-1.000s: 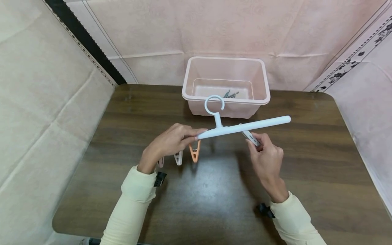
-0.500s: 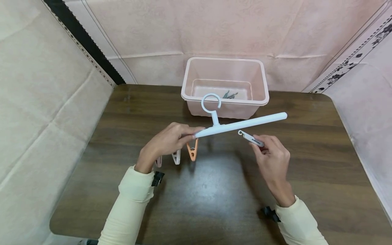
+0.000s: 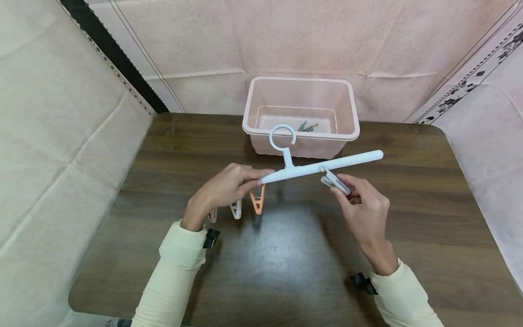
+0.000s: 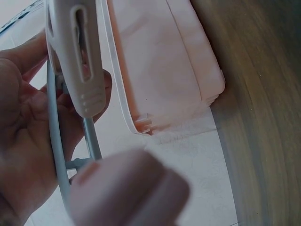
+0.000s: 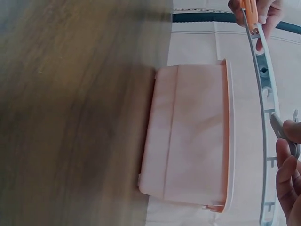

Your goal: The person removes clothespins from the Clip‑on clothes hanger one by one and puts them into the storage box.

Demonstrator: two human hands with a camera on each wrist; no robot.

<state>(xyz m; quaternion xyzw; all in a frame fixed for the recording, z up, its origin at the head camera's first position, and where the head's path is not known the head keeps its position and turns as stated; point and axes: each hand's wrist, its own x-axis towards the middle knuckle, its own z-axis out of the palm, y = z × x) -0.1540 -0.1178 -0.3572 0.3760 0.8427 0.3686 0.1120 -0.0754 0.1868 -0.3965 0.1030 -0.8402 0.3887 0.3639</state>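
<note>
My left hand (image 3: 226, 186) grips the left part of a pale blue clip hanger (image 3: 343, 162), held above the table with its hook upward. Below that hand hang an orange clothespin (image 3: 258, 202), a white clothespin (image 3: 235, 210) and a pink clothespin (image 3: 212, 215), the last partly hidden. Between thumb and fingers, my right hand (image 3: 363, 209) pinches a grey clothespin (image 3: 335, 182) beside the hanger's right half. Its small hook end meets the bar's underside in the head view; whether it is attached I cannot tell. Slots show along the hanger's underside (image 5: 269, 141) in the right wrist view.
A pink plastic bin (image 3: 302, 144) stands at the back of the brown wooden table (image 3: 278, 254), just behind the hanger. A few small greyish pieces (image 3: 308, 127) lie inside it. Pale cloth walls (image 3: 204, 91) enclose the back and sides.
The grey clothespin drew away from the bar half a second ago, then came back up to it, turned so both its arms show. The left hand and hanger shifted slightly left.
</note>
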